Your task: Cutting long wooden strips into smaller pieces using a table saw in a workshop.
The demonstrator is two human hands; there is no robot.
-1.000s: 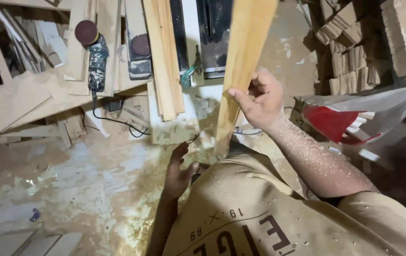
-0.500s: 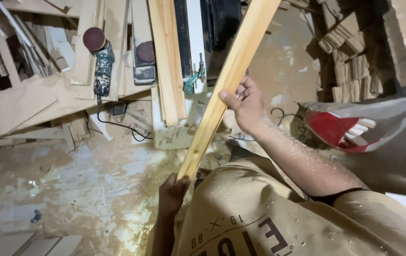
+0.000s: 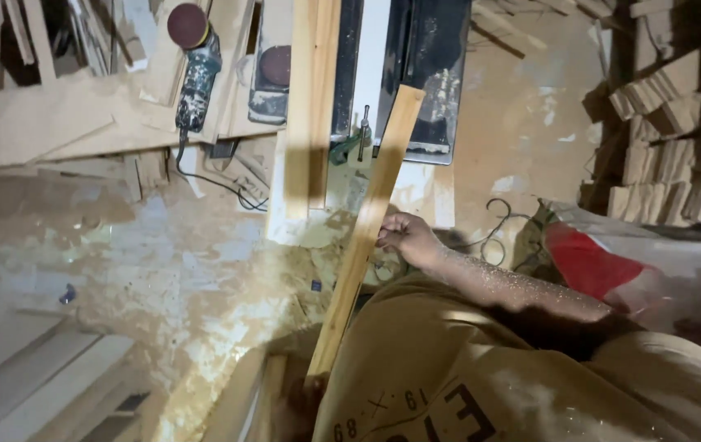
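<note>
Sawdust covers the workshop floor (image 3: 146, 270) below me, pale and patchy, with offcuts and boards lying about.

From my head camera, my right hand (image 3: 409, 239) is clenched around a long wooden strip (image 3: 367, 233), gripping it about midway along its length. The strip runs slanted, its top end up and away from my hand, in front of a dark machine (image 3: 424, 74), and its bottom end down toward my lap. My forearm, dusted with sawdust, runs back from the hand to my tan shirt (image 3: 465, 368).

My left hand (image 3: 301, 407) sits low at the strip's bottom end, mostly hidden in shadow by my shirt; I cannot tell whether it grasps the strip or only rests against it.

Just left of my right hand, beyond the strip, a broader upright plank (image 3: 311, 106) leans near the machine. Farther left and up, an angle sander (image 3: 195, 65) with a round reddish disc lies on stacked boards, its black cable (image 3: 219, 182) trailing down across the floor. A second sanding tool with a dark red pad (image 3: 272, 78) lies beside it.

To the right of my hand, well apart, small wooden blocks (image 3: 661, 155) are piled up, and a red and white bag (image 3: 596, 266) lies nearer, beside my arm.
</note>
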